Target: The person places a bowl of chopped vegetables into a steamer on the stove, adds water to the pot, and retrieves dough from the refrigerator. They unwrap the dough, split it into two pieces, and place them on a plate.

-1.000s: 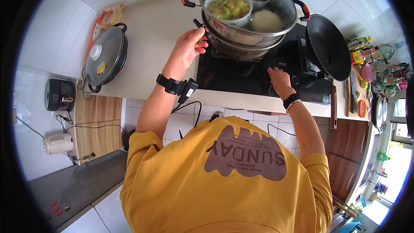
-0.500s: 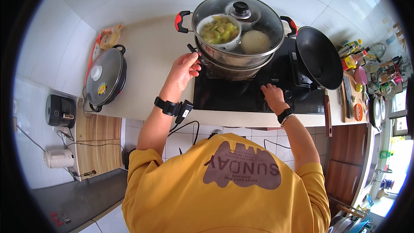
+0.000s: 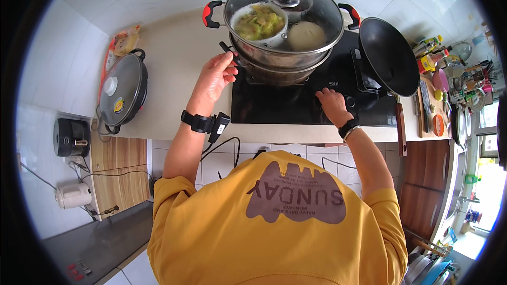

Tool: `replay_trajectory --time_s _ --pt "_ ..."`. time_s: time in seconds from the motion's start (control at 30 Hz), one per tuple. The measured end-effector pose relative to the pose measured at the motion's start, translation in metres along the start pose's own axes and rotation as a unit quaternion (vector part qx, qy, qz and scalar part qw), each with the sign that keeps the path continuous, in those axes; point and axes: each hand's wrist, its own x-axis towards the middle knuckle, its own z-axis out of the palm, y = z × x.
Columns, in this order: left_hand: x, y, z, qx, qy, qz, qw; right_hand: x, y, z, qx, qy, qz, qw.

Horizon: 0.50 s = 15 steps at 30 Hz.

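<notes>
Left hand (image 3: 212, 77) up at the pot, thumb and forefinger pinched on the black side handle (image 3: 227, 49), the other fingers loosely curled! The steel steamer pot (image 3: 285, 76) sits on the left of the black hob (image 3: 290, 108), clear lid (image 3: 322, 16) on top, and through the glass, a bowl of yellow-green food (image 3: 259, 22) beside a round pale bun (image 3: 306, 36)! Over to the right hand (image 3: 334, 106), low on the hob near a round knob (image 3: 350, 101), fingers bent, and whether they grip anything I can't tell; a dark wok (image 3: 388, 55) rests to its right, a lidded pan (image 3: 124, 89) far left on the desk (image 3: 174, 58)
</notes>
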Motion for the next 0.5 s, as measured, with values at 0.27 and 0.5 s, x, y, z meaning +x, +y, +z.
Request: replay_trajectory --time_s 0.27,0.5 --pt "-0.001 0.0 0.0 0.005 0.01 -0.008 1.0 -0.003 0.003 -0.014 0.075 0.007 0.058 0.995" --pt "0.0 0.0 0.0 0.006 0.011 -0.011 1.0 -0.003 -0.001 -0.009 0.105 -0.026 0.134 0.985"
